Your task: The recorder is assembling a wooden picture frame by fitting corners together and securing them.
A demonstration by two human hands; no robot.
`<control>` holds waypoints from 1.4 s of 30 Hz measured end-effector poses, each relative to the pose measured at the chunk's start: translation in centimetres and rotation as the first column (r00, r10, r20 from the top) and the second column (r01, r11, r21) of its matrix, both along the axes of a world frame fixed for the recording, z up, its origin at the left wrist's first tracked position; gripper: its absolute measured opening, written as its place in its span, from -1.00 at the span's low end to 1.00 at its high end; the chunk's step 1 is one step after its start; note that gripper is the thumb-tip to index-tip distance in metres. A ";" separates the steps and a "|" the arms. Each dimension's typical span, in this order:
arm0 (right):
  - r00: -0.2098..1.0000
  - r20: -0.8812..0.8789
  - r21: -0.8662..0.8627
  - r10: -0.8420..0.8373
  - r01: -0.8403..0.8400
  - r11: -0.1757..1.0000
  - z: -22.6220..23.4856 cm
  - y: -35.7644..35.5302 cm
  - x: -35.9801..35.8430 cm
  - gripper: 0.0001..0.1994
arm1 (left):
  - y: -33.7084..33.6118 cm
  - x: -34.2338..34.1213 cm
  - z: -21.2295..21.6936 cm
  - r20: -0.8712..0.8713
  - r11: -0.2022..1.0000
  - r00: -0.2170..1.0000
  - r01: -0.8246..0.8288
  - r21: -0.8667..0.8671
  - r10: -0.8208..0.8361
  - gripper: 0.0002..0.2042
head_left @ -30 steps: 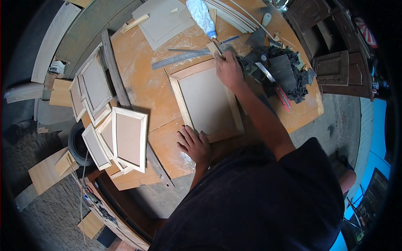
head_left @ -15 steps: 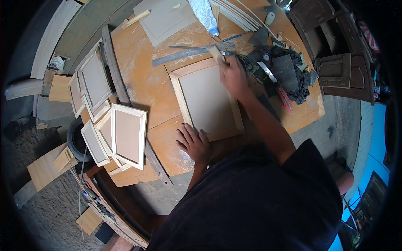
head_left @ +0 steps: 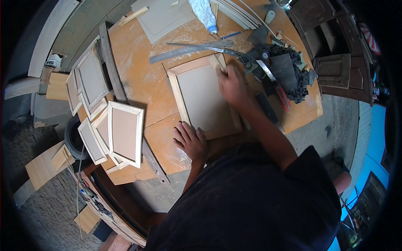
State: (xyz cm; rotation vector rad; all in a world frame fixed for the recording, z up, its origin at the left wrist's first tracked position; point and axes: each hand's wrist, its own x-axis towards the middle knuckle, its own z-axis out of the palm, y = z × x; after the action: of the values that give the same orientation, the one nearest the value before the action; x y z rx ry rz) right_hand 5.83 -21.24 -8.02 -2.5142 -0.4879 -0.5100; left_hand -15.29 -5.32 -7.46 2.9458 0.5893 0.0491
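A framed wooden panel (head_left: pixel 200 97) with a pale centre lies flat on the orange worktop (head_left: pixel 138 79). My left hand (head_left: pixel 191 141) presses flat on the worktop at the panel's near corner, fingers spread. My right hand (head_left: pixel 231 85) rests on the panel's right frame strip, blurred, fingers curled; whether it holds something small I cannot tell. A metal ruler (head_left: pixel 190 49) and a handsaw (head_left: pixel 217 49) lie just beyond the panel's far edge.
Several finished framed panels (head_left: pixel 123 133) are stacked at the table's left edge. A plastic-wrapped tube (head_left: pixel 204 14) and thin boards (head_left: pixel 163 16) lie at the far side. Dark tools and rags (head_left: pixel 289 71) are piled to the right. Dark wooden door pieces (head_left: pixel 333 69) stand beyond.
My right hand has slid from the panel's far right corner down along the right frame strip toward me. My left hand has stayed put.
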 end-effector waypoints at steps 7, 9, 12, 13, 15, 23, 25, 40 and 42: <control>0.997 -0.051 -0.089 -0.050 0.045 0.995 -0.3 0.6 7.8 -0.60 | 0.0 -0.1 0.0 -0.003 0.999 1.000 -0.002 -0.046 0.002 -0.35; 0.997 -0.053 -0.058 -0.060 0.057 0.997 -0.2 0.3 7.7 -0.59 | -0.2 0.0 -0.1 -0.005 1.000 1.000 -0.003 -0.006 0.003 -0.35; 0.999 -0.025 -0.015 -0.033 0.033 0.999 -0.4 -0.3 3.3 -0.63 | 0.0 -0.1 -0.3 0.005 1.000 1.000 0.004 -0.004 -0.004 -0.35; 1.000 0.003 0.017 -0.010 0.010 1.000 -0.3 -0.2 1.4 -0.66 | 0.1 -0.3 -0.3 0.005 1.000 1.000 -0.002 -0.006 0.002 -0.35; 1.000 -0.001 0.071 0.027 -0.027 0.997 0.1 -0.1 -0.3 -0.68 | 0.1 -0.3 -0.3 -0.009 1.000 1.000 -0.006 0.013 0.006 -0.35; 0.995 -0.076 -0.018 -0.060 0.058 0.998 0.1 0.8 6.5 -0.67 | 0.2 0.1 -0.2 0.011 1.000 1.000 0.004 -0.004 -0.004 -0.36; 0.998 -0.055 -0.009 -0.045 0.044 0.999 0.1 0.4 3.3 -0.68 | 0.0 -0.1 -0.2 0.004 1.000 1.000 -0.012 -0.013 0.012 -0.36; 0.994 -0.102 0.031 0.047 -0.045 0.999 0.7 -0.3 0.5 -0.65 | 0.1 -0.3 -0.2 -0.073 0.999 0.997 -0.020 -0.036 0.018 -0.35; 0.996 -0.077 0.019 0.047 -0.046 0.999 0.5 -0.4 0.6 -0.64 | 0.3 -0.1 -0.1 -0.048 1.000 0.999 0.000 -0.002 0.000 -0.35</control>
State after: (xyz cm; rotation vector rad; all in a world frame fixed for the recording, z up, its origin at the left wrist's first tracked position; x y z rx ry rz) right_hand 6.45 -21.59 -7.55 -2.4892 -0.5091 -0.3952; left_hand -15.43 -5.05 -7.61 2.9522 0.5952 -0.0228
